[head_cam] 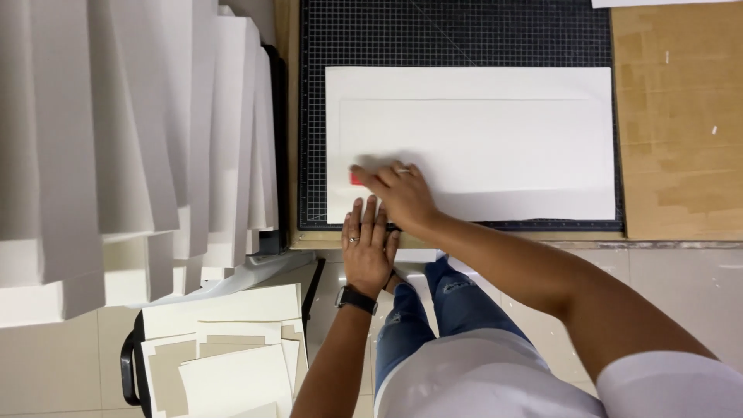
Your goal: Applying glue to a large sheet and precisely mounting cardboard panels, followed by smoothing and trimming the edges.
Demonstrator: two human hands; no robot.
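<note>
Pressing flat on white sheet (472, 143): fingers (370, 219).

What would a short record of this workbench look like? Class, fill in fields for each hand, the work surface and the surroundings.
Left hand: left hand lies flat, fingers on the near edge of the white sheet
Right hand: right hand presses a small red tool onto the sheet
Work surface: dark gridded cutting mat on a brown table
To the left: stacks of white folded boards
Below left: cream cut pieces in a black tray
</note>
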